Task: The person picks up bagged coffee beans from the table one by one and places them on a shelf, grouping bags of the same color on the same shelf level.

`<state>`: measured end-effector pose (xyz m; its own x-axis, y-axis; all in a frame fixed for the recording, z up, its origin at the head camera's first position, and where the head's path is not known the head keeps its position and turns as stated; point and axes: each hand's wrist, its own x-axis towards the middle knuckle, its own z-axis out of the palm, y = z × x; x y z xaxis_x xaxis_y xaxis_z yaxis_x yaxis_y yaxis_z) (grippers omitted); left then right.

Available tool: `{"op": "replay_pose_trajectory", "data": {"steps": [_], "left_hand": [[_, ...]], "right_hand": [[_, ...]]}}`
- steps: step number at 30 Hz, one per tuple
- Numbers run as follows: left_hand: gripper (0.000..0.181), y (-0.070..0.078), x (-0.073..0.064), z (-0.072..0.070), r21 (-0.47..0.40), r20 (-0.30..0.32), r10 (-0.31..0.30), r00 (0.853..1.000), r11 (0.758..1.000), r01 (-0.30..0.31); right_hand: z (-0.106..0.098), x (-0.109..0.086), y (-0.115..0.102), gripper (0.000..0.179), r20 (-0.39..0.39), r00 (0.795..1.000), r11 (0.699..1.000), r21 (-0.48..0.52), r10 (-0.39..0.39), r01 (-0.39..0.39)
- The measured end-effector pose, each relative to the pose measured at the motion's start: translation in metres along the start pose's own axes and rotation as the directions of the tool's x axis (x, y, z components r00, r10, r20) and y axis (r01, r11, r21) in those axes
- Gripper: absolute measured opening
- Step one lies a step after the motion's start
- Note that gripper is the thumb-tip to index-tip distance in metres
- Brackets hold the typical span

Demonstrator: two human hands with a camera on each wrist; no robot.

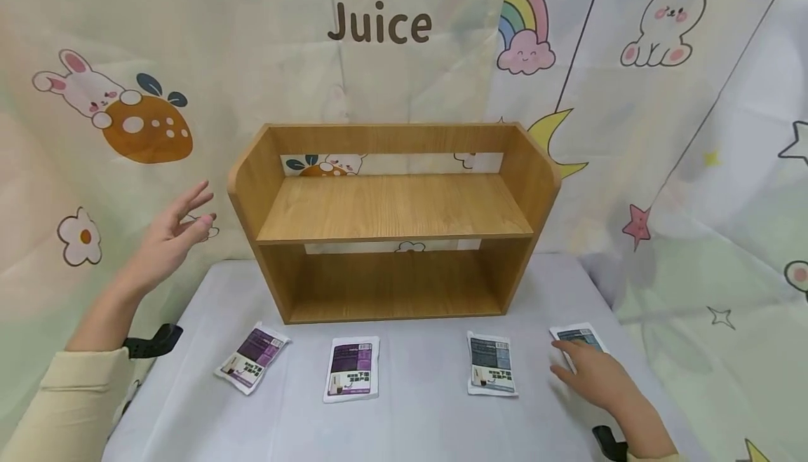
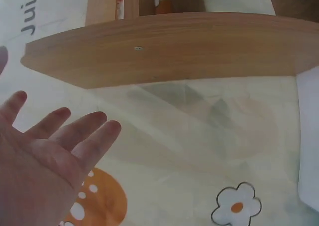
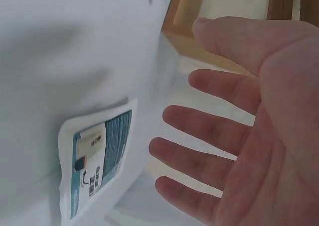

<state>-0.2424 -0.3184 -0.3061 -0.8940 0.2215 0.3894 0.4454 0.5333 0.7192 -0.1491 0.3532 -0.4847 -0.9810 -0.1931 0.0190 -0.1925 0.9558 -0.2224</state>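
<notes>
My left hand [image 1: 165, 243] is raised in the air left of the wooden shelf [image 1: 394, 206], fingers spread and holding nothing. In the left wrist view its fingers stand apart from the shelf's side panel [image 2: 174, 52]. Over a teal-labelled white packet [image 1: 583, 334] at the right of the table hovers my right hand [image 1: 596, 374], partly covering it in the head view. The right wrist view shows that packet [image 3: 97, 159] flat on the cloth, apart from the straight fingers. Another teal-labelled packet [image 1: 492, 364] lies to the left of this hand.
Two purple-labelled packets, one tilted [image 1: 253, 357] and one nearly straight [image 1: 352, 369], lie on the left half of the white-covered table [image 1: 423, 427]. The two-tier shelf stands at the table's back. Behind hangs a printed curtain [image 1: 404, 76] with the word Juice.
</notes>
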Motion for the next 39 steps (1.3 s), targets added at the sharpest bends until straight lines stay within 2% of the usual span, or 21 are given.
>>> {"op": "replay_pose_trajectory", "data": {"steps": [3, 8, 12, 15, 20, 23, 28, 33, 36, 39], "left_hand": [[0.061, 0.003, 0.015, -0.003, -0.037, -0.002, -0.001, 1.000, 0.999, 0.001], [0.058, 0.006, 0.035, -0.003, -0.091, -0.013, -0.025, 1.000, 0.996, 0.023], [0.058, 0.007, 0.050, -0.002, -0.099, -0.018, -0.033, 0.999, 0.995, 0.032], [0.057, 0.009, 0.061, -0.001, -0.097, 0.001, -0.035, 0.999, 0.995, 0.035], [0.057, 0.014, 0.078, -0.001, -0.093, 0.068, -0.051, 0.996, 0.994, 0.057], [0.059, 0.016, 0.084, -0.001, -0.095, 0.120, -0.068, 0.990, 0.992, 0.080], [0.062, 0.013, 0.089, 0.004, -0.108, 0.201, -0.089, 0.976, 0.988, 0.112], [0.060, 0.007, 0.091, 0.009, -0.141, 0.223, -0.104, 0.969, 0.980, 0.138], [0.058, 0.005, 0.092, 0.011, -0.175, 0.220, -0.096, 0.971, 0.975, 0.137], [0.057, 0.003, 0.093, 0.010, -0.199, 0.230, -0.090, 0.969, 0.970, 0.138]], "right_hand": [[-0.005, 0.005, 0.009, 0.045, -0.015, 1.000, 1.000, 0.025, -0.016, 0.016], [-0.010, 0.011, 0.022, 0.043, 0.013, 1.000, 0.998, 0.054, -0.017, 0.016], [-0.009, 0.012, 0.030, 0.042, 0.013, 1.000, 0.999, 0.045, -0.019, 0.018], [-0.006, 0.012, 0.035, 0.043, 0.004, 1.000, 0.999, 0.044, -0.008, 0.008], [0.004, 0.009, 0.050, 0.049, -0.029, 1.000, 0.999, 0.053, 0.011, -0.009], [0.009, 0.009, 0.060, 0.053, -0.065, 0.998, 0.996, 0.087, 0.019, -0.013], [0.018, 0.003, 0.076, 0.065, -0.075, 0.996, 0.988, 0.149, 0.043, -0.031], [0.027, -0.004, 0.086, 0.079, -0.069, 0.995, 0.970, 0.236, 0.074, -0.056], [0.030, -0.007, 0.089, 0.083, -0.064, 0.995, 0.958, 0.280, 0.082, -0.061], [0.031, -0.007, 0.091, 0.086, -0.069, 0.994, 0.956, 0.288, 0.088, -0.065]]}}
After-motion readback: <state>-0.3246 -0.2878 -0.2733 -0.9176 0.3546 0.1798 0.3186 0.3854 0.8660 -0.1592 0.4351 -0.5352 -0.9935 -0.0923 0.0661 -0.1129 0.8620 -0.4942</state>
